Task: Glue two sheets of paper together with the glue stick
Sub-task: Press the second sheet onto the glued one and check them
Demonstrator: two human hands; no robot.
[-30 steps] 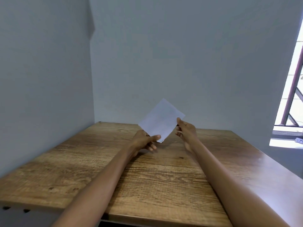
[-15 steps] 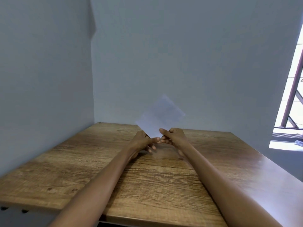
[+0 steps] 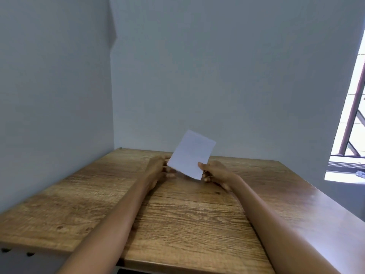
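Note:
A small white sheet of paper is held upright and tilted over the far middle of the wooden table. I cannot tell whether it is one sheet or two. My right hand pinches its lower right corner, thumb on the front face. My left hand is motion-blurred beside the sheet's lower left corner, fingers loosely curled, and does not seem to grip it. No glue stick is in view.
The table stands in a corner between two plain grey walls. A window with a brown metal railing is at the right edge. The table's front edge runs close below my forearms.
The paper passed from my left hand's pinch to my right hand's. My right hand moved from the sheet's right edge to its bottom corner, and the sheet turned more upright and shifted right.

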